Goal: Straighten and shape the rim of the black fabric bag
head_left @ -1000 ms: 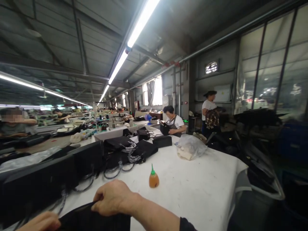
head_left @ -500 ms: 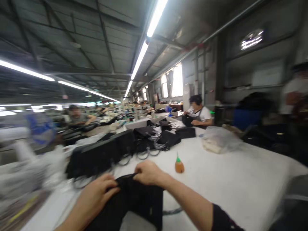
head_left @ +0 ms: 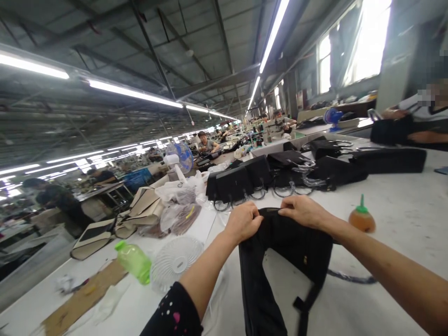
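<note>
A black bag (head_left: pixel 285 235) stands on the white table in front of me, its opening toward me and a pale lining or table surface showing inside. My left hand (head_left: pixel 245 221) pinches the far top edge of the bag from the left. My right hand (head_left: pixel 301 212) grips the same edge a little to the right, with a short stretch of rim between the two. A small gold zipper pull (head_left: pixel 305 260) hangs on the inner wall. A dark strap (head_left: pixel 303 305) dangles at the lower right, and a plastic-wrapped handle (head_left: pixel 352 278) lies on the table beside the bag.
Several black bags (head_left: pixel 234 182) with wrapped handles line the table's far side. An orange bottle with a green nozzle (head_left: pixel 362 219) stands at right. A white fan (head_left: pixel 177 261), a green bottle (head_left: pixel 135 261) and cardboard (head_left: pixel 84 298) are at left. A co-worker (head_left: pixel 416 116) sits at far right.
My view has swung left, bringing the white fan and green bottle into sight. Both hands still hold the bag's rim, and more of the bag's inside shows.
</note>
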{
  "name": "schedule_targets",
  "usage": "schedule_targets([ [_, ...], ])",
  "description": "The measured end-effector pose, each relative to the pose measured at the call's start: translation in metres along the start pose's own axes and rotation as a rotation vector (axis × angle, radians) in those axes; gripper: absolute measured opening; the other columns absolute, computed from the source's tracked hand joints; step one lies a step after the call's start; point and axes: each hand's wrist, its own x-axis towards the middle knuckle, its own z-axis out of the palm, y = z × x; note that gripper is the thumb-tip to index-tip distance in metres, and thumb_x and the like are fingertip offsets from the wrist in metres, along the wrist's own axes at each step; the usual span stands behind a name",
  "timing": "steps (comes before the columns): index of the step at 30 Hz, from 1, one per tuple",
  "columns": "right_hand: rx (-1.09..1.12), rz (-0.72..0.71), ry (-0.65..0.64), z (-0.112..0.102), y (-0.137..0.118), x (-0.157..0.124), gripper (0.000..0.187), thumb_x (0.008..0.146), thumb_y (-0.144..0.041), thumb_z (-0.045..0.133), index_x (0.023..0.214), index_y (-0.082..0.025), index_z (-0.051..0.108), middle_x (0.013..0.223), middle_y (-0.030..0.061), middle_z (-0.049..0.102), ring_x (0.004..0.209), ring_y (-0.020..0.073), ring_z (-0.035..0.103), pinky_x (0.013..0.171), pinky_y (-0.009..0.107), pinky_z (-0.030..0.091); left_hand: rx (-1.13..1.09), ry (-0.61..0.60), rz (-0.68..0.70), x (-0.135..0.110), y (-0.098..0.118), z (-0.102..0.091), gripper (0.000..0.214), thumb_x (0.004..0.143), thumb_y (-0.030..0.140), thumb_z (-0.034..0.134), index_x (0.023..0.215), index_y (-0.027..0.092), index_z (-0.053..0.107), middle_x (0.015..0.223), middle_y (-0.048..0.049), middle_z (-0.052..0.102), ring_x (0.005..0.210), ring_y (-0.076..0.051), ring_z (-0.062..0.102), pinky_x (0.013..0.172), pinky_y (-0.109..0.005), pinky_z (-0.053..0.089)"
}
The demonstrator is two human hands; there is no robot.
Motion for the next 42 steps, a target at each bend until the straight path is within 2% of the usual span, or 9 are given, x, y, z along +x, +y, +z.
schedule_targets([
  [3,-0.025,-0.002,-0.004,0.000,-0.004,0.001,0.015,0.094,-0.029,0.067,0.084,-0.018,0.071,0.078,0.0005,0.070,0.075,0.0180,0.063,0.072,0.032,0.043,0.052,0.012,-0.060,0.004,0.003,0.001,0.014,0.084,0.020,0.064,0.072,0.018,0.071,0.088,-0.0046,0.073,0.086,-0.021,0.069,0.077,-0.032,0.048],
  [8,-0.068,-0.008,-0.007,-0.001,-0.009,0.000,0.016,0.094,-0.030,0.066,0.083,-0.019,0.070,0.078,0.0003,0.070,0.075,0.0179,0.063,0.069,0.031,0.042,0.102,0.018,-0.173,0.008,0.008,0.003,0.019,0.084,0.029,0.062,0.075,0.019,0.076,0.080,-0.0082,0.076,0.082,-0.027,0.071,0.076,-0.036,0.051],
  [12,-0.112,0.006,-0.010,-0.002,-0.011,-0.001,0.017,0.095,-0.030,0.065,0.083,-0.019,0.070,0.078,0.0000,0.070,0.076,0.0184,0.063,0.068,0.030,0.041,0.125,0.019,-0.218,0.009,0.011,0.004,0.020,0.085,0.030,0.061,0.081,0.020,0.079,0.082,-0.0095,0.078,0.085,-0.028,0.073,0.079,-0.037,0.054],
  [20,-0.222,0.009,-0.034,0.001,-0.028,0.006,0.015,0.093,-0.033,0.069,0.093,-0.018,0.071,0.089,0.0035,0.072,0.081,0.0195,0.063,0.072,0.033,0.045,0.128,-0.006,-0.200,0.008,0.009,0.003,0.022,0.089,0.033,0.061,0.085,0.020,0.078,0.086,-0.0084,0.078,0.087,-0.025,0.073,0.082,-0.034,0.055],
  [25,-0.240,0.007,-0.057,0.006,-0.040,0.014,0.019,0.097,-0.036,0.066,0.091,-0.019,0.071,0.084,0.0013,0.070,0.082,0.0193,0.065,0.079,0.036,0.051,0.133,-0.010,-0.184,0.008,0.006,0.004,0.020,0.088,0.030,0.060,0.085,0.020,0.078,0.087,-0.0092,0.078,0.089,-0.026,0.073,0.082,-0.035,0.055],
  [36,-0.200,0.008,-0.060,0.010,-0.037,0.026,0.016,0.097,-0.033,0.067,0.094,-0.018,0.070,0.089,0.0016,0.071,0.089,0.0200,0.067,0.084,0.038,0.053,0.118,-0.020,-0.196,0.007,0.009,0.000,0.018,0.087,0.029,0.061,0.084,0.020,0.077,0.085,-0.0075,0.078,0.087,-0.026,0.073,0.079,-0.034,0.052],
  [42,-0.155,-0.004,-0.062,0.009,-0.039,0.029,0.015,0.097,-0.031,0.068,0.091,-0.018,0.070,0.085,0.0006,0.070,0.084,0.0186,0.066,0.083,0.037,0.053,0.145,-0.023,-0.184,0.008,0.006,0.002,0.015,0.085,0.025,0.060,0.083,0.021,0.075,0.089,-0.0076,0.078,0.090,-0.026,0.072,0.080,-0.034,0.053],
])
